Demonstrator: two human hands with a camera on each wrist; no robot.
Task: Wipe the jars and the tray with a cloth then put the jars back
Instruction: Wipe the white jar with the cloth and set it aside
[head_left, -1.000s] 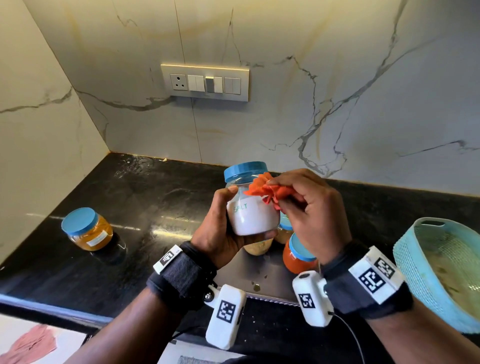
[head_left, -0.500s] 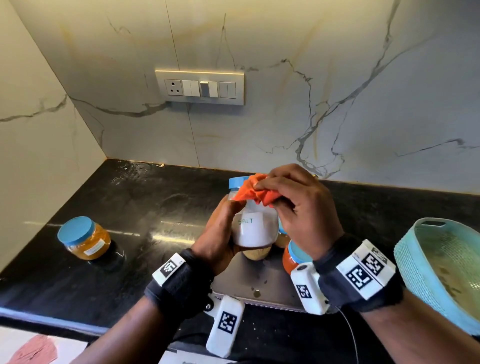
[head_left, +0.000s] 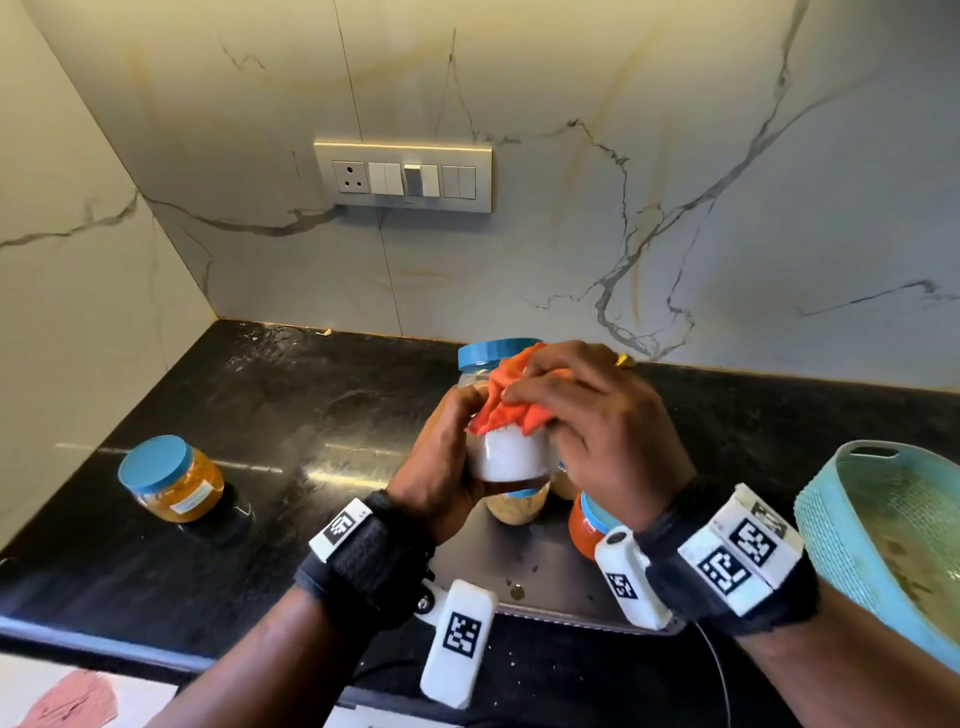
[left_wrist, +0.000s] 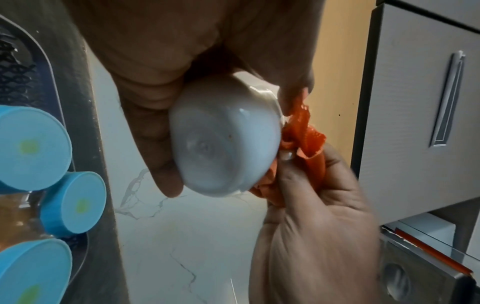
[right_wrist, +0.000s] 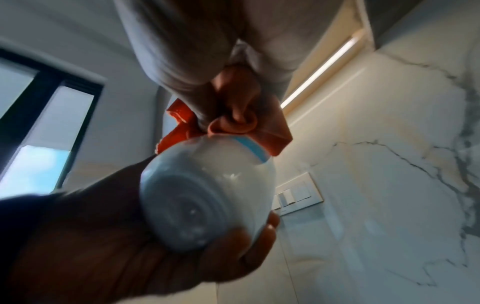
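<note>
Head view, left hand (head_left: 441, 467) gripping salt jar (head_left: 511, 452), raised above tray (head_left: 550, 566) edge

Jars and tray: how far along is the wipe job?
Likely done: blue-lidded jar of yellow contents stands apart on the black counter. In hand: left hand grips the white-filled jar; right hand rubs it with an orange cloth. Left: other jars on the grey tray, the tray itself, then putting jars back.

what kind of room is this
Most likely a home kitchen: a black stone counter against marble-look walls, a switch panel with a socket above it, and blue-lidded jars of spices, one standing on the counter, one being wiped with a cloth.
</note>
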